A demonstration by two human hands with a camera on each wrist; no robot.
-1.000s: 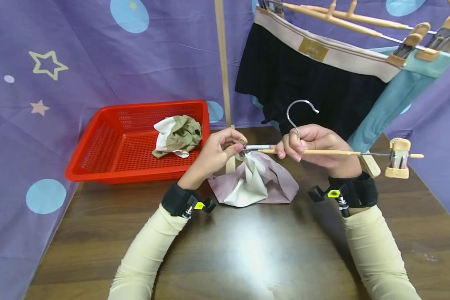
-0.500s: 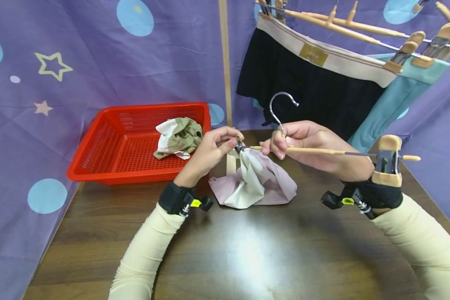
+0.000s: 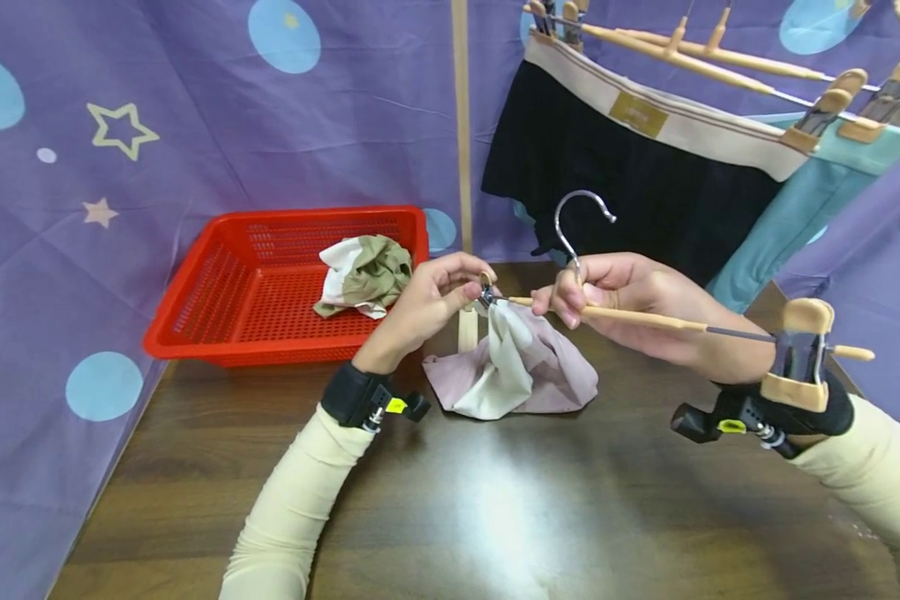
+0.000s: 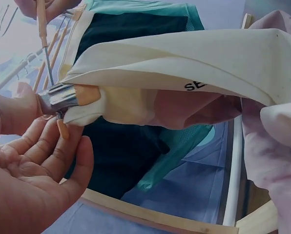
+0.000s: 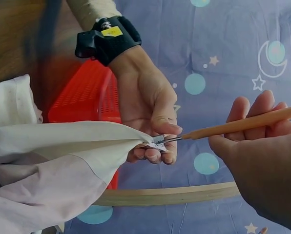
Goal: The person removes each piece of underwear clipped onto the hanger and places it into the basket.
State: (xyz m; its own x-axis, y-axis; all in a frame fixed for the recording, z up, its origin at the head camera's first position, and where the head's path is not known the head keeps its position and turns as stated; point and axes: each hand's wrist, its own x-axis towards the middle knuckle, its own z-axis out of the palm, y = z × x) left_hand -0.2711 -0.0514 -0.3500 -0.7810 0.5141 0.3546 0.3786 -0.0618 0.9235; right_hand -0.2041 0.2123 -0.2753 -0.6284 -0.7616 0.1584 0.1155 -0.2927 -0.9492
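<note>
My left hand point(image 3: 431, 304) pinches the wood-and-metal clip point(image 4: 84, 95) at the left end of a trouser hanger point(image 3: 645, 319). That clip bites the off-white band of a pale pink and white cloth garment point(image 3: 510, 367), which hangs below it in folds. Black lettering shows on the band in the left wrist view. Near the base of the metal hook, my right hand point(image 3: 630, 304) grips the hanger's wooden bar with fingers and thumb. The bar slopes down to the right. Its right clip point(image 3: 795, 390) carries no cloth and overlaps my right wrist in the head view.
A red basket point(image 3: 187, 292) at the back left holds a crumpled green and white cloth point(image 3: 375, 275). At the upper right, black shorts point(image 3: 607, 158) and a teal garment point(image 3: 765, 242) hang from clip hangers. A thin wooden pole point(image 3: 462, 125) rises behind the brown table point(image 3: 420, 517).
My right forearm has swung out to the right, and the hanger's right end has dropped, tilting the bar. My left hand stays nearly in place at the clip. The head view has shifted slightly.
</note>
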